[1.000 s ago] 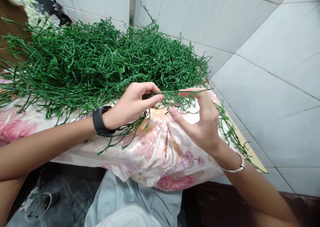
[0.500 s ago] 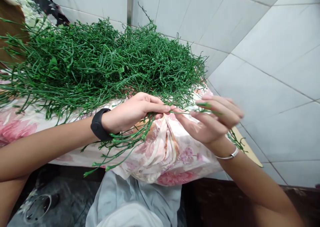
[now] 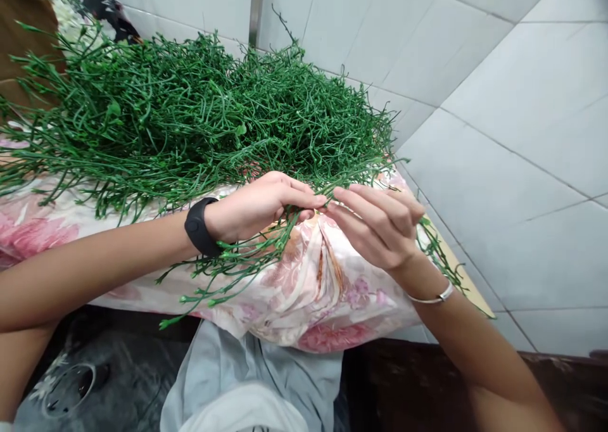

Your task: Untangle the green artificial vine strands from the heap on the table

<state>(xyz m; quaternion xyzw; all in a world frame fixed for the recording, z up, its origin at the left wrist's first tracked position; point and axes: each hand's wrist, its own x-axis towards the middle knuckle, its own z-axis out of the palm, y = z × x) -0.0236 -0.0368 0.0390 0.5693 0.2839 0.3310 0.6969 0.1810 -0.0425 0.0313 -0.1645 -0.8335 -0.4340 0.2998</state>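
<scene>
Just in front of the green heap (image 3: pixel 213 115), the left hand (image 3: pixel 266 207) pinches a bunch of stems (image 3: pixel 274 247) between its fingers. The bunch's long axis slants, its branched tips pointing leftward, away from the heap. The right hand's (image 3: pixel 375 220) fingers nearly meet the left's; whether they grip stems, one cannot tell.

No lettering, label, brand, number or sign can be read, whether on the black wristband (image 3: pixel 202 227), the floral cloth (image 3: pixel 304 315) or the wall tiles (image 3: pixel 513 159).
</scene>
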